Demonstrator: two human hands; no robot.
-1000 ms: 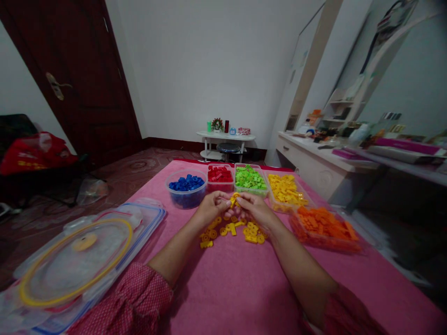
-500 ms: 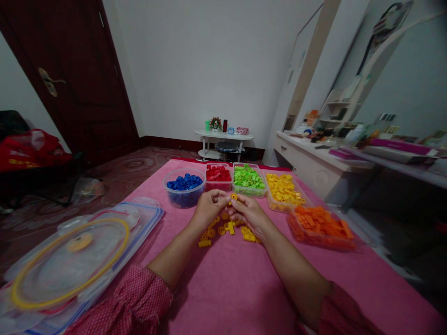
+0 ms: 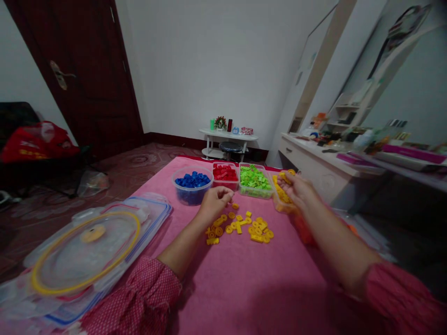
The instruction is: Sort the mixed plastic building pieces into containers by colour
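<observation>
A loose pile of yellow bricks (image 3: 244, 227) lies on the pink tablecloth (image 3: 244, 288). My left hand (image 3: 213, 204) rests just above the pile's left end, fingers curled, thumb and forefinger pinched near a small yellow piece. My right hand (image 3: 298, 189) is raised over the tub of yellow bricks (image 3: 279, 195), fingers closed on a yellow brick (image 3: 283, 176). Behind the pile stand a round tub of blue bricks (image 3: 192, 185), a tub of red bricks (image 3: 225, 173) and a tub of green bricks (image 3: 255, 180). The orange tub is mostly hidden by my right arm.
Clear plastic lids (image 3: 87, 246), one with a yellow ring, are stacked at the table's left edge. A white side table (image 3: 228, 137) stands by the far wall, a white desk (image 3: 314, 160) on the right, a dark door (image 3: 80, 74) on the left.
My hands were together over the pile on one yellow piece. Now my right hand has moved right to the yellow tub with a brick, and my left has dropped toward the pile.
</observation>
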